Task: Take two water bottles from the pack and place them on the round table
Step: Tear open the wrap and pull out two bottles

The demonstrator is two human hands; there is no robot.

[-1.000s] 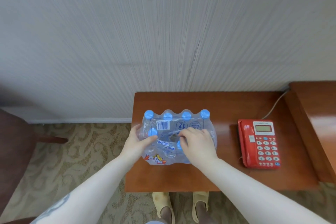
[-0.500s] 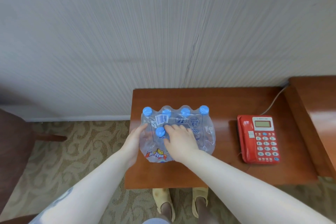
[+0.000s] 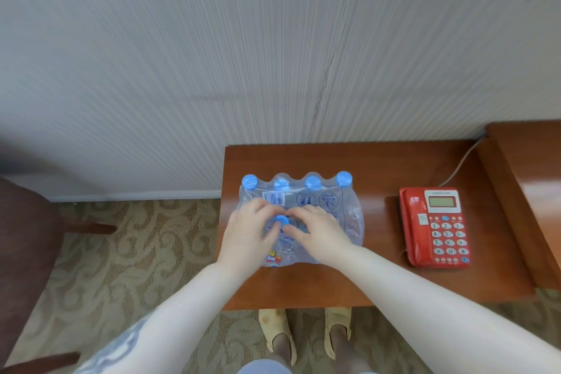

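Observation:
A shrink-wrapped pack of water bottles (image 3: 346, 215) with blue caps stands on a rectangular wooden table (image 3: 379, 167) against the wall. Its back row of caps (image 3: 312, 182) is uncovered. My left hand (image 3: 250, 232) and my right hand (image 3: 323, 231) lie side by side on top of the pack, fingers bent into the clear plastic wrap. Between the two hands one blue cap (image 3: 280, 219) of a front bottle shows. The front bottles are mostly hidden under my hands. No round table is in view.
A red desk telephone (image 3: 437, 228) lies on the same table to the right, its cord running to the wall. A higher wooden unit (image 3: 534, 167) adjoins at the right. A dark brown chair (image 3: 27, 237) stands left on patterned carpet. My slippered feet (image 3: 279, 331) are under the table's front edge.
My left hand has moved from the pack's left side onto its top, beside the front blue cap. My right hand has shifted slightly right, and both now press the wrap around that cap.

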